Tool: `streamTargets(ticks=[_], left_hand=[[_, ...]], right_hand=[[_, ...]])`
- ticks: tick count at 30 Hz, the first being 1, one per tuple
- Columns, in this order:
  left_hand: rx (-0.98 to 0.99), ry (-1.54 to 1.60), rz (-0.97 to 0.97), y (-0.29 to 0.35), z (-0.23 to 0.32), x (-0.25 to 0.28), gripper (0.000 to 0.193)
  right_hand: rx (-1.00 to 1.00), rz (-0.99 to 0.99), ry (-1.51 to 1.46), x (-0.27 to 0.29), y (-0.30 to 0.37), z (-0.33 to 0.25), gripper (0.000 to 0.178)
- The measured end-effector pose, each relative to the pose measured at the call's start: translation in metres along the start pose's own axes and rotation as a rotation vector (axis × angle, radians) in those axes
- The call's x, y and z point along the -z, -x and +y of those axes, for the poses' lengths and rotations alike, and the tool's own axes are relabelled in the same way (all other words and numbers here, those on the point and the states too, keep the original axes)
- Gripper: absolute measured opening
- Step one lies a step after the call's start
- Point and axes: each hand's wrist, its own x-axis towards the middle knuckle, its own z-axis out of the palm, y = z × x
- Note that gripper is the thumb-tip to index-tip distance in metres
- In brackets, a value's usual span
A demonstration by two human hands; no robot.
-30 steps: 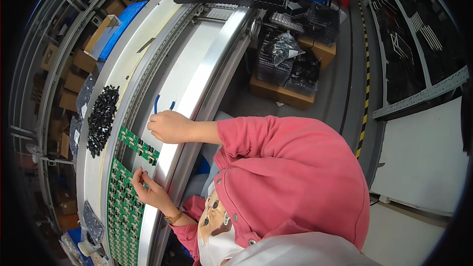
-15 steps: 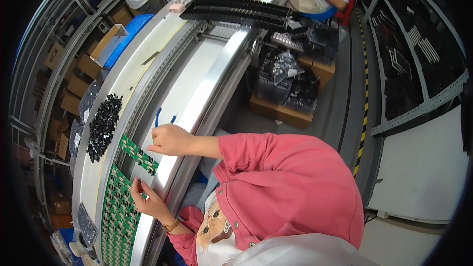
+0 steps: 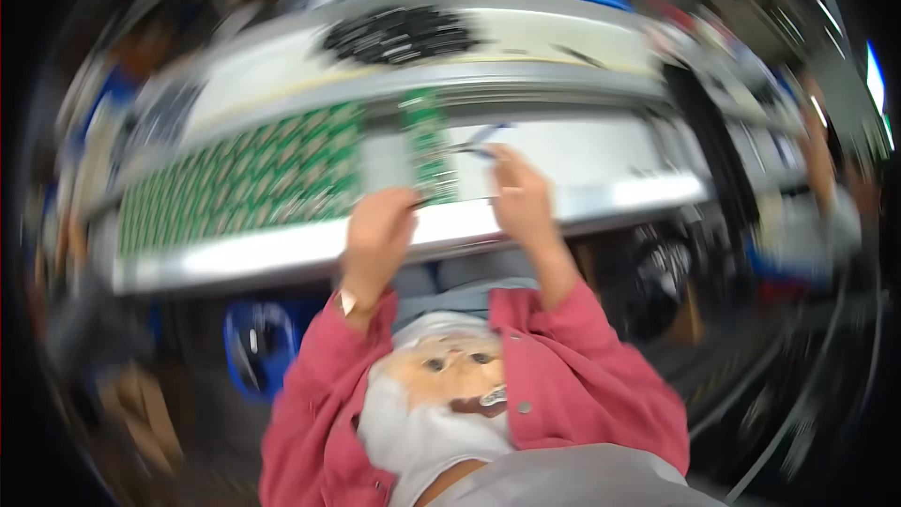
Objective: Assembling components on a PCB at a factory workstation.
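Note:
Motion blur smears this picture. My left hand [image 3: 380, 230] is at the near rail, fingers closed on a small black part [image 3: 420, 204] whose exact kind I cannot make out. Just right of it stands a narrow green circuit board strip [image 3: 427, 136], laid crosswise on the line with small parts on it. My right hand [image 3: 521, 197] is raised over the near rail, its fingers closed at blue-handled pliers [image 3: 490, 134]; their jaws point left toward the strip. Part of the grip is blurred.
Many green circuit boards [image 3: 253, 164] lie side by side at left. A black heap of small parts [image 3: 399, 35] sits on the far ledge. A long black rack [image 3: 709, 141] crosses the line at right. A blue bin [image 3: 258, 343] stands below at left.
The whole view has swung round, so the line now runs left to right before me. My left hand keeps its small black part; my right hand stays by the blue-handled pliers.

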Motion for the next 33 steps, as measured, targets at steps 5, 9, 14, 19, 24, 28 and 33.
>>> streamTargets(ticks=[5, 9, 14, 19, 24, 28, 33], left_hand=[[-0.111, -0.066, 0.089, 0.009, -0.007, 0.004, 0.016], [-0.147, -0.202, 0.159, 0.008, -0.006, -0.008, 0.008], [-0.073, -0.255, 0.104, 0.009, -0.013, -0.014, 0.008], [-0.105, -0.194, 0.232, 0.009, -0.015, -0.016, 0.008], [-0.077, -0.188, 0.213, 0.009, -0.012, -0.012, 0.01], [-0.074, -0.159, 0.228, 0.011, -0.014, -0.015, 0.011], [-0.082, -0.172, 0.278, 0.009, -0.014, -0.016, 0.003]], right_hand=[[-0.037, -0.087, 0.04, 0.004, 0.003, -0.007, 0.029], [-0.04, -0.173, 0.124, 0.021, 0.002, -0.002, 0.024], [-0.109, -0.231, 0.075, 0.012, -0.005, -0.007, 0.023], [-0.091, -0.233, 0.074, 0.01, -0.007, -0.001, 0.023], [-0.11, -0.224, 0.083, 0.009, -0.006, -0.001, 0.022], [-0.102, -0.231, 0.111, 0.009, -0.005, -0.002, 0.022], [-0.094, -0.23, 0.117, 0.009, -0.005, -0.001, 0.022]])
